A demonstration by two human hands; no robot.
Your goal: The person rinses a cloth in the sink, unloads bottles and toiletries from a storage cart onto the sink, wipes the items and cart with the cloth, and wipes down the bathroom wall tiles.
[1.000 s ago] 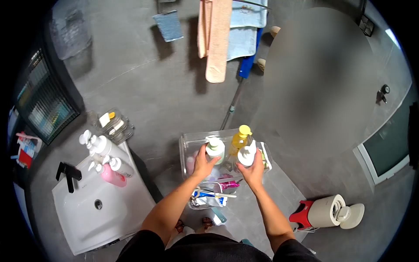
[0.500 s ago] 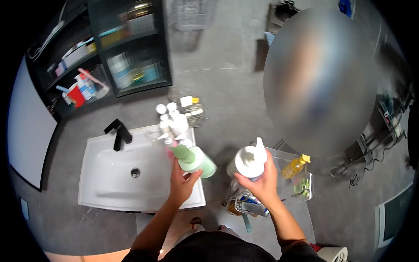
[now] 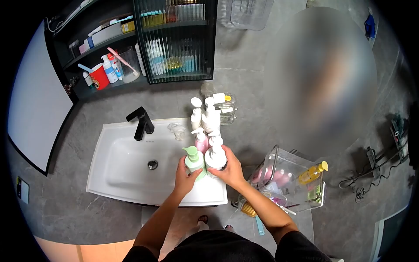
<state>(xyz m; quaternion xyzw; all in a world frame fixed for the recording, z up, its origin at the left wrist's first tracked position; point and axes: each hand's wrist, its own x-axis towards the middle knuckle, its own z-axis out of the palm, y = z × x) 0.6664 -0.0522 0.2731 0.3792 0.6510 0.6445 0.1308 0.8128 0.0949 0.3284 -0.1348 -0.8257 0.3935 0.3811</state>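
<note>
My left hand (image 3: pixel 185 178) is wrapped round a green pump bottle (image 3: pixel 194 162) at the right end of the white sink (image 3: pixel 126 174). Beside it, my right hand (image 3: pixel 230 169) grips a white pump bottle (image 3: pixel 215 157); the two bottles stand side by side, close together. Just behind them is a pink pump bottle (image 3: pixel 201 141), partly hidden by the green one. Further back along the sink's edge stand several white pump bottles (image 3: pixel 211 118). Whether the held bottles rest fully on the sink is hard to tell.
A black faucet (image 3: pixel 142 124) rises at the sink's back. To the right, a clear basket (image 3: pixel 290 159) holds a yellow-capped bottle (image 3: pixel 310 173) and pink items. An open mirror cabinet (image 3: pixel 174 81) is at the upper left. A wall rack (image 3: pixel 229 115) holds soap.
The view has turned left towards the sink. Both hands have carried the green and white bottles out of the basket to the sink's right end, bringing them close together.
</note>
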